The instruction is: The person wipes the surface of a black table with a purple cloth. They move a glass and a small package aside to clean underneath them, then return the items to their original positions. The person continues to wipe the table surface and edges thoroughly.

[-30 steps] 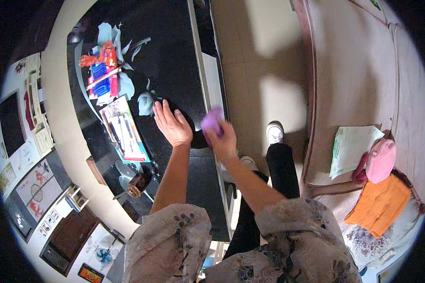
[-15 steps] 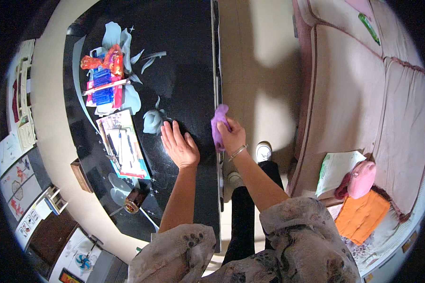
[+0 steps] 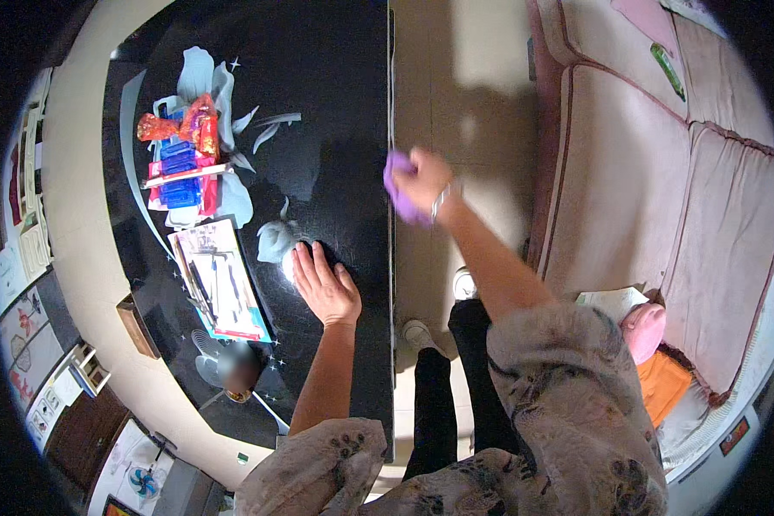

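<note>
My left hand (image 3: 328,288) lies flat on the glossy black table (image 3: 340,172), fingers stretched out beside a printed pale flower. A crumpled purple cloth (image 3: 394,175) is gripped in my right hand (image 3: 427,181), whose fingers wrap round it. That hand is at the table's right edge, with the cloth against the edge; part of the cloth is hidden by the hand and slightly blurred.
On the table's left side are red and blue packets (image 3: 181,176), papers with pens on top (image 3: 219,279) and a blurred brown object (image 3: 239,378). A pink sofa (image 3: 619,172) stands right of the floor, bearing a pink bag (image 3: 643,331), an orange cloth (image 3: 662,387) and a green packet (image 3: 667,70).
My right hand has moved farther along the table's edge, away from me, with the purple cloth. The left hand stays flat on the table. The view has shifted slightly.
</note>
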Tool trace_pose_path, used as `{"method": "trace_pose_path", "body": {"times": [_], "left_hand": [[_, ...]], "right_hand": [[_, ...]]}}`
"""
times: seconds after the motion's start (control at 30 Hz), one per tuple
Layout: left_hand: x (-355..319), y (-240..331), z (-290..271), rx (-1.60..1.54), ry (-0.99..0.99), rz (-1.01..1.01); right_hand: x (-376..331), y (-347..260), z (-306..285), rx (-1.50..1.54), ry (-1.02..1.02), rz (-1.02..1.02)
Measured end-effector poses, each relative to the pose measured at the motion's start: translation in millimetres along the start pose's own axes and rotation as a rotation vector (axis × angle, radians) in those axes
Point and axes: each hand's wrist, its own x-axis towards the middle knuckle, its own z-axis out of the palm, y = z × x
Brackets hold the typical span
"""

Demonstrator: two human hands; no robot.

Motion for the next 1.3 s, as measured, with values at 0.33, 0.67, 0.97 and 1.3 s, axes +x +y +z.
{"method": "trace_pose_path", "body": {"times": [0.33, 0.67, 0.97, 1.3], "left_hand": [[2, 6, 3, -0.012, 0.022, 0.027], [0, -3, 3, 0.034, 0.132, 0.068], [-3, -5, 16, 0.01, 0.169, 0.065], [-3, -6, 11, -0.023, 0.164, 0.035]], "right_hand": [[32, -3, -10, 0.115, 0.388, -0.198], [-163, 50, 106, 0.278, 0.129, -0.021], [-287, 108, 187, 0.198, 0.118, -0.132], [-203, 137, 94, 1.57, -0.81, -0.013]]}}
